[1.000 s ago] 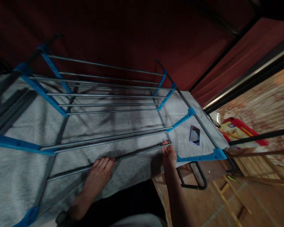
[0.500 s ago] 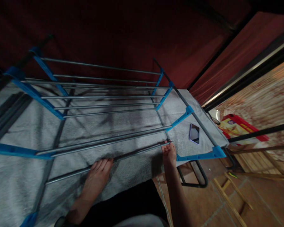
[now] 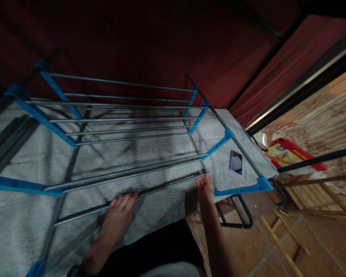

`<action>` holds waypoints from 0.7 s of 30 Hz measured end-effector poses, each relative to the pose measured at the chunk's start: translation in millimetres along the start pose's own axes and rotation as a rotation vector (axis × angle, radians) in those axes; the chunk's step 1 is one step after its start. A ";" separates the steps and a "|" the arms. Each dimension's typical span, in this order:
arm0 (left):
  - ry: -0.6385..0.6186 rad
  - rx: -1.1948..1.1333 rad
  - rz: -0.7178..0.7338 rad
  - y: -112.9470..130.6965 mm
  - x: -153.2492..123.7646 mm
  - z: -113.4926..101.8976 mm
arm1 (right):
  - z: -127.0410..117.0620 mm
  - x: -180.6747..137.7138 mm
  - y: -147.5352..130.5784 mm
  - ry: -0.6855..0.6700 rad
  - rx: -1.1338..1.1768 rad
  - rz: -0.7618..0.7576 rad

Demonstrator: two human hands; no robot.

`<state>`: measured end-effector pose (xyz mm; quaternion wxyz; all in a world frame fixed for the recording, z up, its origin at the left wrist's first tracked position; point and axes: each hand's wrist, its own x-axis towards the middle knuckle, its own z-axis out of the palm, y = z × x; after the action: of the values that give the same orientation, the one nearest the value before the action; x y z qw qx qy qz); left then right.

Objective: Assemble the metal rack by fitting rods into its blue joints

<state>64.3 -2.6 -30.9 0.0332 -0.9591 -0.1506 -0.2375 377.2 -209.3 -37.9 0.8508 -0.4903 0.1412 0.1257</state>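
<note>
A drying rack with blue plastic arms point(image 3: 238, 190) and grey metal rods point(image 3: 127, 172) stands over a grey towel point(image 3: 23, 219) spread across its lower level. My left hand point(image 3: 118, 215) lies flat on the towel, fingers stretched out, fingertips touching the nearest metal rod point(image 3: 161, 185). My right hand point(image 3: 206, 188) is at the right end of that same rod, fingers curled against it. How firmly it grips is hard to see.
A purple-edged phone point(image 3: 236, 162) lies on the towel near the right end of the rack. To the right are a red and yellow box point(image 3: 288, 156), a black bar point(image 3: 317, 159), wooden slats point(image 3: 279, 246) on a tiled floor, and dark red curtains behind.
Both hands stay on the nearest rod. The view has shifted slightly; the rod and hands sit a little lower and to the left.
</note>
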 end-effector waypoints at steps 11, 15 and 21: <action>0.038 -0.103 -0.061 1.1 3.3 -2.8 | 1.2 -0.6 -0.8 -0.012 -0.038 -0.020; 0.030 -0.109 -0.062 0.9 2.6 -3.6 | -0.1 0.6 0.6 -0.007 -0.065 -0.033; 0.030 -0.053 -0.022 0.2 2.4 -3.5 | -1.6 1.5 1.7 0.022 -0.018 -0.002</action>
<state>64.8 -2.7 -26.7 0.0075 -0.9542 -0.1543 -0.2562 377.8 -209.8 -40.6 0.8450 -0.4993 0.1489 0.1208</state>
